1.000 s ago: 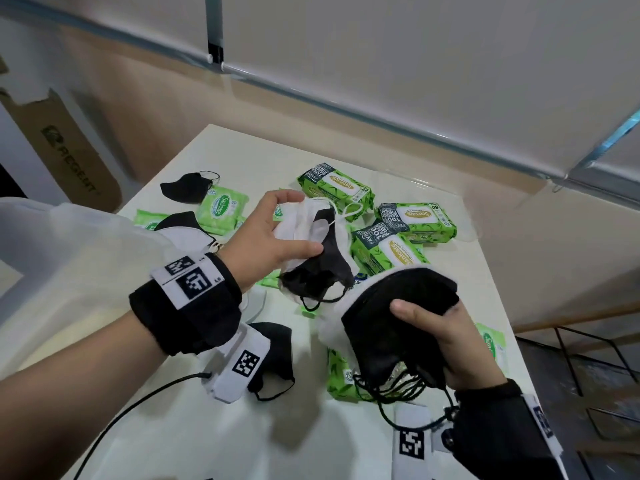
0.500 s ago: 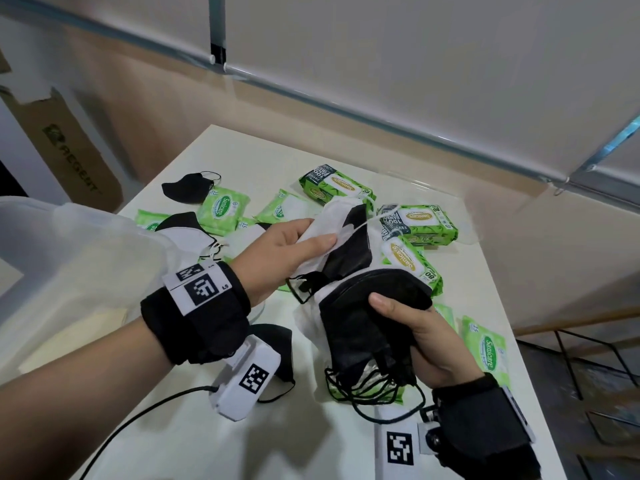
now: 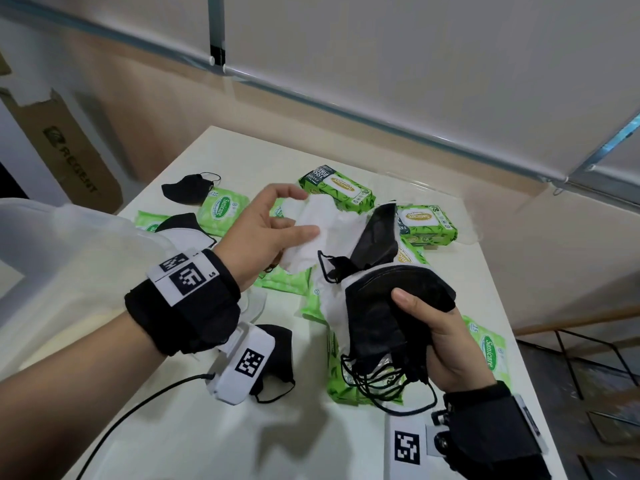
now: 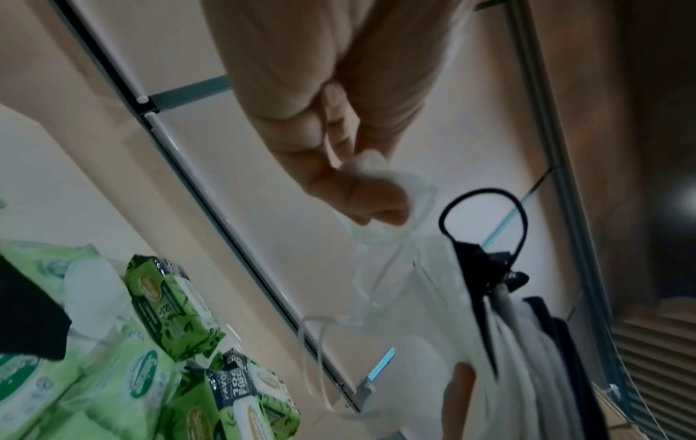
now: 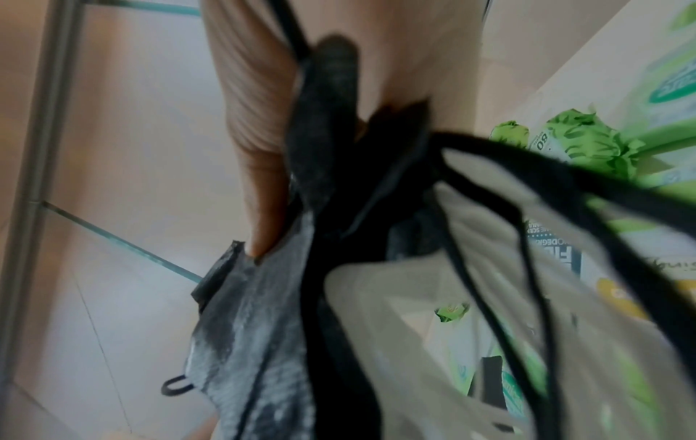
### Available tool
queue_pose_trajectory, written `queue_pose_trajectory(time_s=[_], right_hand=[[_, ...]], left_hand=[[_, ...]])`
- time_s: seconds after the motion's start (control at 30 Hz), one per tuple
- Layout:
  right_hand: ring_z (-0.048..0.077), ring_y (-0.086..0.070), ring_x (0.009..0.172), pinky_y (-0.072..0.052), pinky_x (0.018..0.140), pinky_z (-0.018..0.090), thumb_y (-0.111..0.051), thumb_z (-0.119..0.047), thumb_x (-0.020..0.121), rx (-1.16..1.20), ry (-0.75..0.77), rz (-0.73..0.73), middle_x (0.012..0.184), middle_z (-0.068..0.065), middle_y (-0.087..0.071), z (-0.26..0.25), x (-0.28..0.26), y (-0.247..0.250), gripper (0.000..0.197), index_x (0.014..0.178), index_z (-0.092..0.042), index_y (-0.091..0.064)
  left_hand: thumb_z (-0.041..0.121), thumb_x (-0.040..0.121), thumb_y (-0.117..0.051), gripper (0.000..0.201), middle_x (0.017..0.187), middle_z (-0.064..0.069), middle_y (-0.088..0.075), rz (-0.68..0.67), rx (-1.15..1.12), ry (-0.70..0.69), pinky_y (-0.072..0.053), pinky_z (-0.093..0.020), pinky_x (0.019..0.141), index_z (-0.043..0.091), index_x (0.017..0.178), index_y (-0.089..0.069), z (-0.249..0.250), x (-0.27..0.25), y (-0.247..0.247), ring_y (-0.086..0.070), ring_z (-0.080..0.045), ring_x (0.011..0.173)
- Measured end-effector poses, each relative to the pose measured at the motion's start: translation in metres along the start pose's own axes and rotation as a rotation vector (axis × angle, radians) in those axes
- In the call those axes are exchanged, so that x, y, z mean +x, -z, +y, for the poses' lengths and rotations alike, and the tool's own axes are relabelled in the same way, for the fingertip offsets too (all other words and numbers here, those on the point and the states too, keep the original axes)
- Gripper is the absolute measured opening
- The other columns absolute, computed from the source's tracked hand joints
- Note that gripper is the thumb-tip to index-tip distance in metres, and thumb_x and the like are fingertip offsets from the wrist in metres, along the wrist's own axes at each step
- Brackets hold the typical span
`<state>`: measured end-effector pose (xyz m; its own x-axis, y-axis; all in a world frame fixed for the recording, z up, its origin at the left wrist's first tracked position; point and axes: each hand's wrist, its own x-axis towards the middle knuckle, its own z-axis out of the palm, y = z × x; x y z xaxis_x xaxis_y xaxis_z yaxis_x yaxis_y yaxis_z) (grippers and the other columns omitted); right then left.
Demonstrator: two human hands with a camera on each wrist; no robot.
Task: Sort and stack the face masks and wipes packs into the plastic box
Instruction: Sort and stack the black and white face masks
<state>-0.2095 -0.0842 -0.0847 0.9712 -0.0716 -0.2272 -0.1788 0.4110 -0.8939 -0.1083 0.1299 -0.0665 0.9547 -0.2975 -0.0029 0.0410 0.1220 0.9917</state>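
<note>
Right hand clamped on bundle of black and white masks above surface. Left hand pinches white mask beside bundle. Green wipes packs scattered beyond; translucent plastic box at left.

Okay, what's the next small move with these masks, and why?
Probably lay the white mask that the left hand pinches onto the mask stack gripped by the right hand; they almost touch already, and it isn't yet aligned on top.

Black and white masks bunched above scattered green wipes packs.
</note>
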Motion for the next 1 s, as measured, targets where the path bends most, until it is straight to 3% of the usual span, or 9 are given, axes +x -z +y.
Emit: queue_pose_trajectory(time_s=[0.13,0.2,0.27,0.33,0.43,0.57,0.7,0.87,1.0], right_hand=[[0.029,-0.071,0.089,-0.058,0.072,0.033,-0.096,-0.032,0.038,0.002,0.064,0.045,0.099,0.021,-0.072,0.0,0.0,0.004,0.07,0.097,-0.002,-0.073],[0.029,-0.071,0.09,-0.058,0.072,0.032,-0.095,-0.033,0.039,-0.006,0.088,0.06,0.1,0.02,-0.072,0.0,0.001,0.005,0.07,0.098,-0.003,-0.073],[0.028,-0.071,0.09,-0.058,0.072,0.032,-0.094,-0.033,0.042,-0.013,0.11,0.059,0.1,0.019,-0.072,-0.001,0.002,0.004,0.066,0.098,-0.004,-0.073],[0.027,-0.071,0.089,-0.058,0.071,0.031,-0.091,-0.029,0.046,-0.012,0.122,0.061,0.099,0.018,-0.072,-0.002,0.002,0.003,0.057,0.095,-0.006,-0.075],[0.026,-0.072,0.088,-0.058,0.07,0.031,-0.086,-0.026,0.05,-0.008,0.14,0.066,0.097,0.017,-0.073,-0.005,0.001,0.002,0.047,0.092,-0.008,-0.076],[0.025,-0.072,0.088,-0.058,0.071,0.03,-0.081,-0.023,0.053,-0.018,0.17,0.107,0.096,0.014,-0.074,-0.008,0.0,0.0,0.037,0.088,-0.011,-0.077],[0.022,-0.072,0.086,-0.058,0.072,0.028,-0.074,-0.018,0.059,-0.005,0.223,0.147,0.091,0.01,-0.075,-0.012,-0.001,-0.005,0.023,0.081,-0.014,-0.078],[0.021,-0.072,0.084,-0.058,0.069,0.027,-0.067,-0.011,0.068,-0.002,0.254,0.187,0.088,0.009,-0.075,-0.015,-0.004,-0.007,0.016,0.081,-0.012,-0.076],[0.022,-0.072,0.087,-0.058,0.069,0.026,-0.069,-0.013,0.069,-0.006,0.268,0.255,0.092,0.01,-0.075,-0.018,-0.004,-0.006,0.027,0.095,-0.005,-0.07]], left_hand=[[0.0,0.085,-0.061,0.018,0.058,0.009,-0.05,0.026,0.022,-0.029,-0.039,-0.011,0.044,0.016,0.092,-0.064,0.006,-0.001,0.003,-0.045,-0.001,0.046],[0.003,0.068,-0.077,0.035,0.082,-0.001,-0.062,-0.021,0.01,-0.01,-0.049,-0.014,0.058,0.019,0.096,-0.063,0.006,0.0,0.005,-0.058,-0.006,0.064],[0.007,0.045,-0.089,0.064,0.095,-0.007,-0.063,-0.047,0.054,0.013,-0.052,-0.029,0.074,0.023,0.099,-0.06,0.006,-0.001,0.005,-0.062,-0.014,0.075],[0.011,0.046,-0.084,0.06,0.093,-0.007,-0.06,-0.041,0.128,-0.002,-0.048,-0.034,0.068,0.026,0.097,-0.057,0.008,-0.003,0.003,-0.059,-0.017,0.071],[0.01,0.059,-0.081,0.043,0.086,-0.008,-0.059,-0.037,0.192,-0.051,-0.044,-0.024,0.053,0.022,0.092,-0.056,0.011,-0.005,0.001,-0.054,-0.017,0.061],[0.016,0.071,-0.077,0.021,0.071,-0.008,-0.067,-0.12,0.224,-0.099,-0.047,-0.034,0.062,0.015,0.084,-0.061,0.018,-0.012,-0.001,-0.062,-0.015,0.058],[0.031,0.074,-0.073,0.02,0.083,-0.012,-0.072,-0.178,0.26,-0.113,-0.048,-0.032,0.069,0.012,0.081,-0.071,0.027,-0.018,0.0,-0.065,-0.017,0.073],[0.041,0.07,-0.065,0.021,0.095,0.022,-0.067,-0.133,0.414,-0.119,-0.039,0.0,0.081,0.032,0.086,-0.074,0.041,-0.02,0.001,-0.055,0.017,0.097],[0.039,0.074,-0.067,0.013,0.085,0.01,-0.074,-0.045,0.457,-0.157,-0.045,-0.009,0.074,0.032,0.081,-0.074,0.053,-0.02,0.006,-0.061,0.003,0.077]])
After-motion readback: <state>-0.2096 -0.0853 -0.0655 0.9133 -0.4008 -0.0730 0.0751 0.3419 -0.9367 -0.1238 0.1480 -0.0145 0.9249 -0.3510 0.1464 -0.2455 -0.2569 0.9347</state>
